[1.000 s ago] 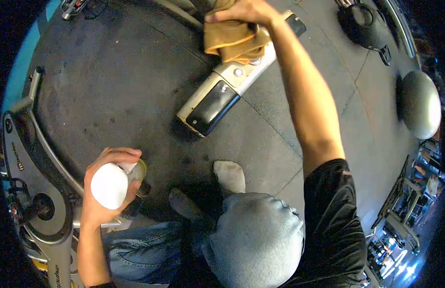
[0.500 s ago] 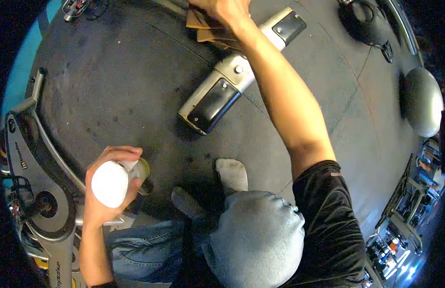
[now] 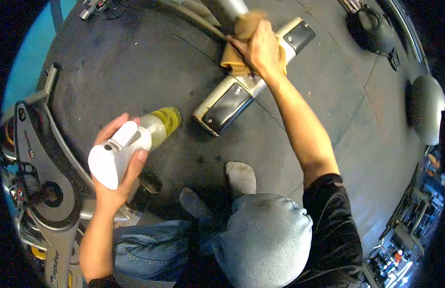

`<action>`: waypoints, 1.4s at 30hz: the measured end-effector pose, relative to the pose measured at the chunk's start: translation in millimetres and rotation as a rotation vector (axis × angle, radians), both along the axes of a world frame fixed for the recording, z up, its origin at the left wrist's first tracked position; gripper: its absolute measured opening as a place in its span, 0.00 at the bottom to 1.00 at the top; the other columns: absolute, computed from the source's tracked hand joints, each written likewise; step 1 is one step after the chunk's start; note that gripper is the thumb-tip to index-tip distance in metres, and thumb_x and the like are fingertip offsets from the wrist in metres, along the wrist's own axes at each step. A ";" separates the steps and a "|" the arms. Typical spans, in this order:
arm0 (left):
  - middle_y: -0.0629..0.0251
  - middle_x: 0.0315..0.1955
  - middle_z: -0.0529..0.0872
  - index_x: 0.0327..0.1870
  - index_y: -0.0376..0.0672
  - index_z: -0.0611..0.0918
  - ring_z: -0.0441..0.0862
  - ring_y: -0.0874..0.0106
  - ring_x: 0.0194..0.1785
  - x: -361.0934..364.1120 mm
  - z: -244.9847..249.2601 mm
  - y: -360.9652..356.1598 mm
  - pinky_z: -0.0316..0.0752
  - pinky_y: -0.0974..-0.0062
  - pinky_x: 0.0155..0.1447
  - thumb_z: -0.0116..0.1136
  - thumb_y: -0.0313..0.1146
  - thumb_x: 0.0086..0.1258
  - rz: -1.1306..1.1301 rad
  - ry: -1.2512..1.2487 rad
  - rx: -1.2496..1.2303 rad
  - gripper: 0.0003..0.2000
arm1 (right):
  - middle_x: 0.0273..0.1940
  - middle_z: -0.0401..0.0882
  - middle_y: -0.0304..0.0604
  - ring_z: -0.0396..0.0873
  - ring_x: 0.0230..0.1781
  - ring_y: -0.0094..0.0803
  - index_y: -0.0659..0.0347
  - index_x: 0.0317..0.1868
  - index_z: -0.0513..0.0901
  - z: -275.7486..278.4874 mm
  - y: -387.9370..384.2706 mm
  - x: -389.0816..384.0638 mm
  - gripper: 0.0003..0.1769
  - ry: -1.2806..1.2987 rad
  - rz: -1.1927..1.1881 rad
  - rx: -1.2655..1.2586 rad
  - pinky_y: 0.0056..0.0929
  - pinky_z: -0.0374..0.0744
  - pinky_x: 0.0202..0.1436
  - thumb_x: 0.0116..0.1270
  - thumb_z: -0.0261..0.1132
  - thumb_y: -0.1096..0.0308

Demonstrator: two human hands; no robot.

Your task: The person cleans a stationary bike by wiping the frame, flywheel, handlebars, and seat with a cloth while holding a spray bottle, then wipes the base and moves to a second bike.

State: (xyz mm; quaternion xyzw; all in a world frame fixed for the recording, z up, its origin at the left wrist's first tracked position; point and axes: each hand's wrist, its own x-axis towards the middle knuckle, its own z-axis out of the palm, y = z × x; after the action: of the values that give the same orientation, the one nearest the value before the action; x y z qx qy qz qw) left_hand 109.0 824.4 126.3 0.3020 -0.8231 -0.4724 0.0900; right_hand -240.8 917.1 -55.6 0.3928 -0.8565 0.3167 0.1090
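My left hand (image 3: 113, 194) is wrapped round the neck of a spray bottle (image 3: 158, 128). It has a white trigger head and yellow-green liquid, and its base tilts away from me above the floor. Farther off, my right hand (image 3: 263, 52) presses a tan cloth (image 3: 233, 59) against the machine's base, where a grey post meets a metal foot bar (image 3: 225, 106) with black pads. Part of the cloth is folded under my fingers, and its upper part is blurred.
An exercise bike (image 3: 47, 192) marked "Impulse" stands close on my left. A dark equipment part (image 3: 371, 31) and a rounded silver one (image 3: 426, 110) are on the right. My bent knee (image 3: 265, 240) and socked feet are below, on the dark mat floor (image 3: 150, 67).
My right hand has come nearer with the cloth, down to the post's foot at the bar. My left hand has tipped the spray bottle, so its liquid-filled body now shows.
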 end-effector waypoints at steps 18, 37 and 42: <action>0.52 0.41 0.83 0.46 0.35 0.79 0.79 0.53 0.47 -213.6 -54.9 -26.7 0.74 0.62 0.54 0.69 0.29 0.46 -0.222 0.489 -0.549 0.22 | 0.58 0.74 0.59 0.71 0.61 0.55 0.64 0.62 0.71 -35.6 53.2 25.5 0.34 -0.041 -0.076 -0.244 0.47 0.66 0.67 0.57 0.70 0.62; 0.55 0.38 0.82 0.42 0.34 0.79 0.83 0.60 0.43 -214.3 -46.6 -74.0 0.76 0.69 0.50 0.66 0.28 0.50 -0.120 0.432 -0.447 0.17 | 0.63 0.64 0.67 0.64 0.62 0.55 0.74 0.64 0.62 112.4 -99.4 -6.1 0.46 -0.052 -0.020 -0.831 0.44 0.65 0.64 0.60 0.68 0.45; 0.59 0.38 0.83 0.45 0.36 0.78 0.82 0.67 0.43 -208.1 -58.1 -76.7 0.76 0.71 0.51 0.68 0.30 0.53 -0.100 0.414 -0.523 0.19 | 0.67 0.57 0.68 0.65 0.60 0.60 0.76 0.65 0.58 48.4 -77.0 10.5 0.56 0.152 -0.126 -0.208 0.53 0.68 0.58 0.42 0.81 0.56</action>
State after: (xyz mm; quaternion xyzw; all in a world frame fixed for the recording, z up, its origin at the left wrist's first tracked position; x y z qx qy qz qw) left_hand -99.1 747.7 68.3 0.1256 -0.8945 -0.3001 0.3067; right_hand -230.3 840.2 -7.2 0.3477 -0.8313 0.3653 0.2335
